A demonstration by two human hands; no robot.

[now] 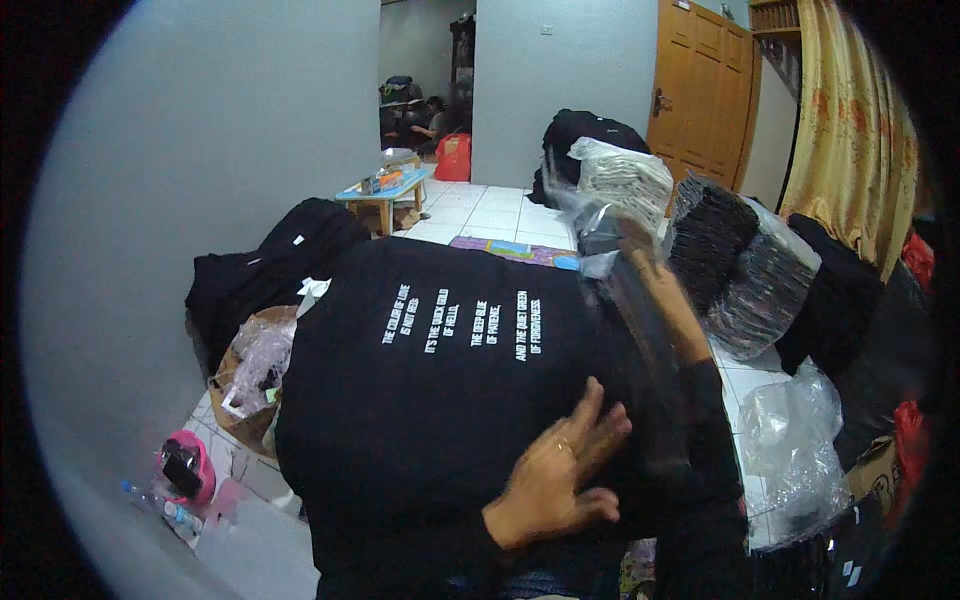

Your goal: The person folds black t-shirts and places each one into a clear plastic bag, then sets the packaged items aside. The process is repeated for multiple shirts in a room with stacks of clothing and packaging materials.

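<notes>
A black T-shirt (440,400) with white printed lines is spread out in front of me. Over its lower right part is my left hand (560,465), fingers spread and holding nothing; whether it touches the cloth I cannot tell. My right hand (665,290), blurred by motion, is at the shirt's far right edge. It grips a clear plastic bag (640,350), which looks thin and smeared and hangs along the right side of the shirt. The right fingertips are partly hidden behind the plastic.
Stacks of plastic-wrapped dark garments (720,230) and loose clear plastic (795,430) lie on the right. Left are a black cloth pile (275,260), a paper bag (245,415) of plastic and a pink container (205,470). Behind stand a low table (385,188) and, farther, another person (432,125).
</notes>
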